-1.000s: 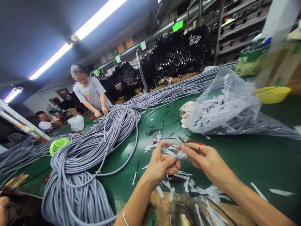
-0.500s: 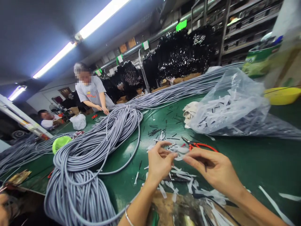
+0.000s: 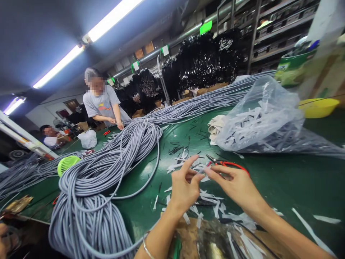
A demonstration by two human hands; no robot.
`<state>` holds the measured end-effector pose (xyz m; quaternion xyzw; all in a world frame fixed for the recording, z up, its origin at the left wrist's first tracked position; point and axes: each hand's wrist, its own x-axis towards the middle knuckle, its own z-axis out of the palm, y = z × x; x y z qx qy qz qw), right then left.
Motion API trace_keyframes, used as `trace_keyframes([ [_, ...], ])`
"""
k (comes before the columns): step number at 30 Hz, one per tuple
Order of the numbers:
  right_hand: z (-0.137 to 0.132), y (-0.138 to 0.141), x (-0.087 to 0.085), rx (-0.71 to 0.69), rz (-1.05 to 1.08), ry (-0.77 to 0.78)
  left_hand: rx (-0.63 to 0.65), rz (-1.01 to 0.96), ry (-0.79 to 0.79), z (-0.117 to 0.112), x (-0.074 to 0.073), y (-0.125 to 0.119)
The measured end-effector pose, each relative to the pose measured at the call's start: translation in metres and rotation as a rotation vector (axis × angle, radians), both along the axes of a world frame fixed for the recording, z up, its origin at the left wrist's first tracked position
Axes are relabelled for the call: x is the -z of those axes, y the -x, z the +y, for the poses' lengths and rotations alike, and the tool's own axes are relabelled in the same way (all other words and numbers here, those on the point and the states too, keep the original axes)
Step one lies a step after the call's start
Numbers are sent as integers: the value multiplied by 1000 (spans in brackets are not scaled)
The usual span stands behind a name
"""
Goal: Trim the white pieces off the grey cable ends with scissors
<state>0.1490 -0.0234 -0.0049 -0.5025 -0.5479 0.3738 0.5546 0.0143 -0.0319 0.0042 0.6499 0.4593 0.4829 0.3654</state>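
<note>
My left hand (image 3: 185, 187) and my right hand (image 3: 234, 185) meet above the green table (image 3: 283, 180), their fingertips pinched together on a small pale strip (image 3: 202, 172). The left index finger points up while thumb and other fingers pinch. Red-handled scissors (image 3: 228, 164) lie on the table just behind my right hand. White and black strip scraps (image 3: 210, 201) are scattered under and around both hands.
A big coil of grey cable (image 3: 107, 169) fills the table's left side and runs to the back. A clear plastic bag of scraps (image 3: 264, 122) lies at right, a yellow bowl (image 3: 318, 107) behind it. A person in a grey shirt (image 3: 104, 106) works at the far end; a green basket (image 3: 67, 164) sits at left.
My hands parted slightly, then came back together on the strip. The left index finger has lifted. The view shifted a little.
</note>
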Motion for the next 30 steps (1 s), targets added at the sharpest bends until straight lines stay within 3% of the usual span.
trace_keyframes([
  [3, -3, -1, 0, -37, -30, -40, 18, 3, 7, 0, 1, 0],
  [6, -3, -3, 0, -64, -68, -21, 5, -98, 115, 1, 0, -3],
  [12, -3, -5, -1, 147, 26, -52, -61, -187, 192, 2, -5, -7],
  [19, -12, -4, 2, 310, -436, -431, -206, -34, 51, 0, -5, -2],
  [24, -13, -1, 7, 234, -580, -661, -143, 7, -5, -2, -1, -3],
  [30, -11, 2, 9, 278, -557, -641, -32, -60, 47, -4, 6, -6],
])
